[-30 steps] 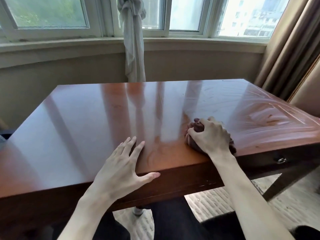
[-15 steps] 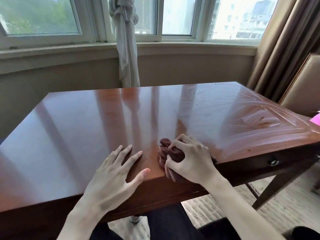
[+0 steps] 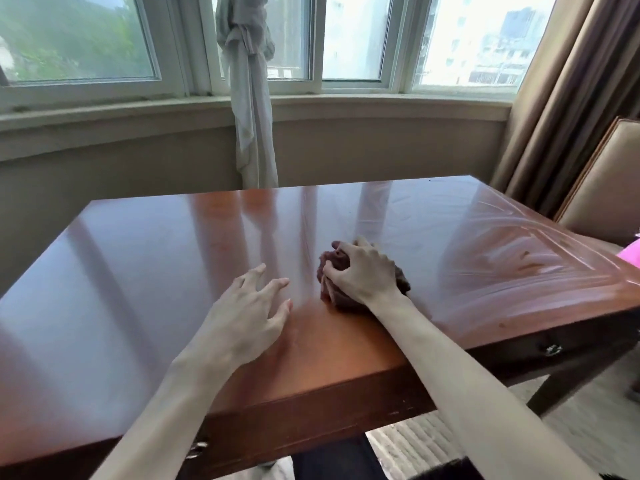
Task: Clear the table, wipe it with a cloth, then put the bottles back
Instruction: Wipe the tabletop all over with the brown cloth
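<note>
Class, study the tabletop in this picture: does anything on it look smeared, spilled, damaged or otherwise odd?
Yes. The right part of the table carries curved, streaky smears, while the left part reflects cleanly. They look like wipe marks; the right hand grips a bunched dark red cloth beside them. Nothing looks spilled or broken.

- Daylight came in through the white-framed windows [image 3: 242, 39] behind the glossy reddish-brown wooden table [image 3: 145, 258]; the right-hand panes were blown out to near white.
- The polished top carried long pale reflections of the window frames and a broad glare with streaky smears toward its right corner.
- The room below the sill was dimmer.
- Wide-angle distortion bowed the sill and the table edges.
- The picture was slightly soft overall.
</note>
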Demonstrator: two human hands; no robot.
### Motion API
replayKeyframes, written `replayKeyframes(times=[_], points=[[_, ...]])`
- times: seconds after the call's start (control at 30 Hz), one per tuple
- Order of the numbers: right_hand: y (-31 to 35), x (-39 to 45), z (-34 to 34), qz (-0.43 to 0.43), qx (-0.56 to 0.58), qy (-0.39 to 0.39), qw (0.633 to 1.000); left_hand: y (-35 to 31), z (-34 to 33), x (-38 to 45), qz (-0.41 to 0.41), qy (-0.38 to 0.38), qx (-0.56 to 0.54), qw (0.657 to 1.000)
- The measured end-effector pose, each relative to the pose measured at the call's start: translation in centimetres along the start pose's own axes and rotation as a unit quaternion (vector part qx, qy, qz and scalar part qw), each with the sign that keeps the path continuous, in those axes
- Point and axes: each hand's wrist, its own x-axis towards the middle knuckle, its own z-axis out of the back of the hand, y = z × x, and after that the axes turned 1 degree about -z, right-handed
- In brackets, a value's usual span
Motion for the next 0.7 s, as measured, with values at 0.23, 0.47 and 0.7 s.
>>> replayKeyframes(times=[0.23, 0.47, 0.7], points=[[-1.2, 5.9, -2.9, 0.117, 0.026, 0.026, 0.992, 5.5, -1.3, 13.5, 0.051, -0.021, 0.029, 0.998], [-2.5, 25.3, -9.3, 0.046, 0.015, 0.024, 0.999, 9.7, -2.1, 22.0, 0.153, -0.036, 0.020, 0.987], [-3.7, 37.9, -13.6, 0.015, -0.016, 0.000, 1.000, 10.5, -3.1, 22.8, 0.166, -0.043, 0.045, 0.984]])
